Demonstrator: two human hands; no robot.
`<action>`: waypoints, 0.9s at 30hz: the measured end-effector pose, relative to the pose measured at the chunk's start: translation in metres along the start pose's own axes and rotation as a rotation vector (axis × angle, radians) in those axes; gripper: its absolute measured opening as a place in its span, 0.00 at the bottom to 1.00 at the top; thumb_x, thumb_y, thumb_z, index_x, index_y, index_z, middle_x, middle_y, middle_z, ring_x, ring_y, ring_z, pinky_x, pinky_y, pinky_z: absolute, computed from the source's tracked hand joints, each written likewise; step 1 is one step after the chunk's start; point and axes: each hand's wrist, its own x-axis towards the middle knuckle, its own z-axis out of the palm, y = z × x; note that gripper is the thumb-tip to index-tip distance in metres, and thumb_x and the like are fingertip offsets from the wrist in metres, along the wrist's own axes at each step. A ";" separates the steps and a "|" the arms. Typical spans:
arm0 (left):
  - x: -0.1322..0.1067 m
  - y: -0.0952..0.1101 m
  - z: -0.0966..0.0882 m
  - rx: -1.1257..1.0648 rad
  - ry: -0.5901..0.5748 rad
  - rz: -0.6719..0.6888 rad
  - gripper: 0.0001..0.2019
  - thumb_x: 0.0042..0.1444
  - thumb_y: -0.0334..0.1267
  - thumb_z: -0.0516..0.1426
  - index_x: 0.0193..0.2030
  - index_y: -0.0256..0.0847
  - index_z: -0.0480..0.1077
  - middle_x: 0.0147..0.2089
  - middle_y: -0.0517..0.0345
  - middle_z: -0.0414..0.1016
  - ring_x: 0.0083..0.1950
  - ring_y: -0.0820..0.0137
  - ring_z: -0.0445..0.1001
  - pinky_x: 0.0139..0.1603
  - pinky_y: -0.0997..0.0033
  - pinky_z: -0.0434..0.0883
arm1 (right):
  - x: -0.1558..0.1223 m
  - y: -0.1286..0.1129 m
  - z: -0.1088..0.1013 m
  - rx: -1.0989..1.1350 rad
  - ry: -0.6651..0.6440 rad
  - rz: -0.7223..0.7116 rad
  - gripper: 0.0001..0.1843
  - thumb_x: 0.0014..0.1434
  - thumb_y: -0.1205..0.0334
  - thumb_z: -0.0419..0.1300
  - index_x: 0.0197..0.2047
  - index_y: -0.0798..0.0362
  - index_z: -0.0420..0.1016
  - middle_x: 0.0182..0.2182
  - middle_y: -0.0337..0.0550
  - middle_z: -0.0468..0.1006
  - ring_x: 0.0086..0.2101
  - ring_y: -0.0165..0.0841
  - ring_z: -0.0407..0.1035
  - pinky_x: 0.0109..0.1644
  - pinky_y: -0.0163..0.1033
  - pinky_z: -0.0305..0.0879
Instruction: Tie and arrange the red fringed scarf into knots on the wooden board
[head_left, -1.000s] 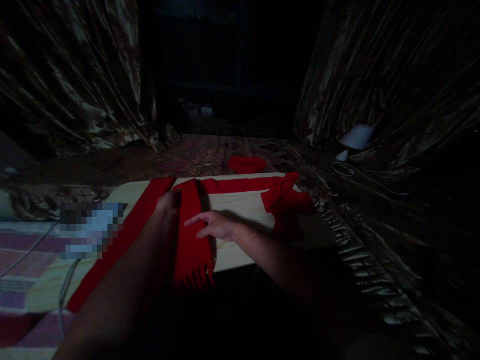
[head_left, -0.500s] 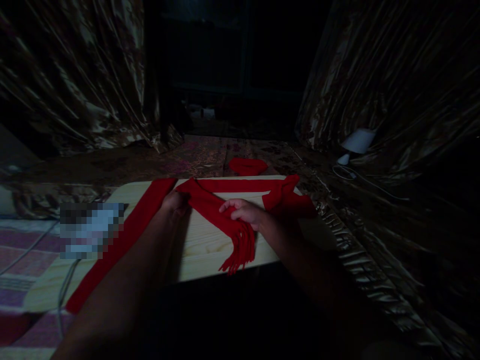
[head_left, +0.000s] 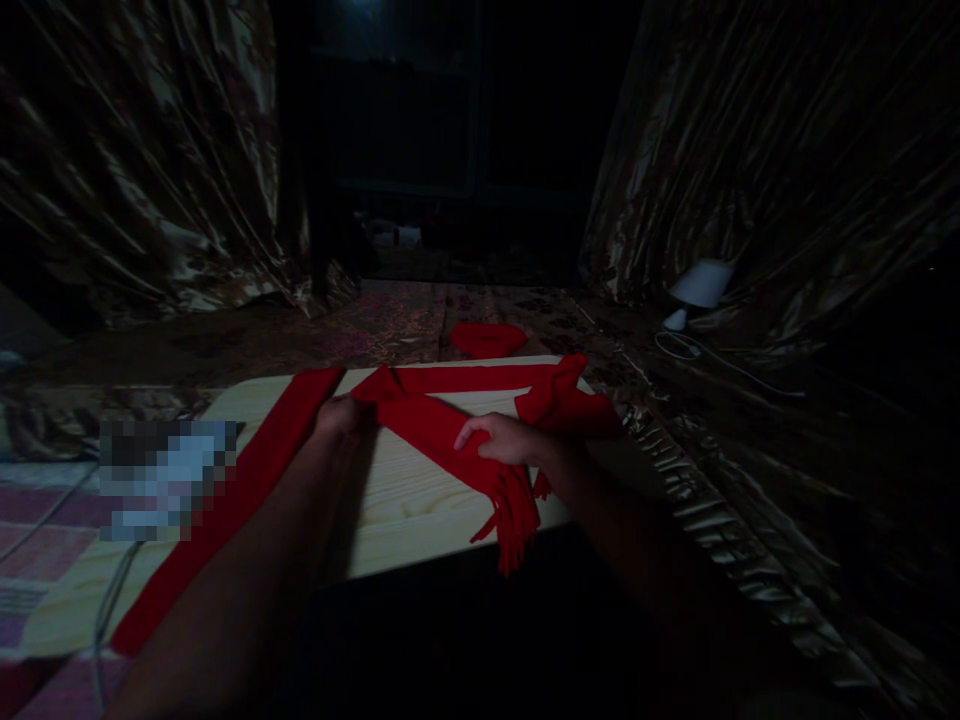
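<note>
Fringed red scarf (head_left: 431, 425) set aslant on a wooden board (head_left: 420, 500)

At left, a red strip (head_left: 225, 507) is laid along the board. Beside it, the fold (head_left: 375, 385) is met by the left hand (head_left: 341, 414), its grip too shadowed to tell. Near the fringe (head_left: 514, 515), the scarf is covered by the right hand (head_left: 508, 440), loosely curled; whether cloth is pinched cannot be told. Straightening seems in hand; next, an even pull seems called for, clear of the crumpled red cloth (head_left: 566, 402) at right
</note>
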 end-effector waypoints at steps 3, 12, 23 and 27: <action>-0.008 0.002 -0.003 0.261 0.197 0.183 0.32 0.47 0.32 0.61 0.61 0.27 0.65 0.54 0.33 0.74 0.53 0.49 0.75 0.53 0.46 0.73 | -0.003 0.005 -0.009 -0.059 -0.115 -0.058 0.25 0.50 0.75 0.57 0.50 0.52 0.79 0.24 0.31 0.73 0.20 0.23 0.59 0.26 0.29 0.53; -0.027 -0.009 0.020 1.139 -0.196 0.690 0.33 0.67 0.57 0.42 0.74 0.45 0.55 0.77 0.47 0.50 0.77 0.49 0.44 0.70 0.32 0.45 | -0.020 0.000 -0.050 -0.755 0.875 0.263 0.16 0.65 0.58 0.55 0.53 0.52 0.74 0.48 0.52 0.77 0.48 0.42 0.70 0.50 0.41 0.63; -0.029 -0.023 0.022 1.287 -0.242 0.614 0.38 0.64 0.63 0.39 0.77 0.48 0.47 0.78 0.46 0.42 0.77 0.45 0.40 0.69 0.31 0.44 | -0.017 0.060 -0.090 -0.648 0.757 0.440 0.36 0.53 0.73 0.58 0.66 0.59 0.66 0.52 0.61 0.76 0.51 0.45 0.72 0.55 0.41 0.63; -0.030 -0.023 0.023 1.269 -0.248 0.609 0.38 0.64 0.63 0.39 0.76 0.47 0.48 0.78 0.45 0.42 0.77 0.44 0.40 0.68 0.30 0.44 | -0.012 0.056 -0.102 -0.501 1.047 0.237 0.32 0.50 0.77 0.53 0.60 0.62 0.73 0.53 0.58 0.77 0.53 0.42 0.71 0.59 0.40 0.63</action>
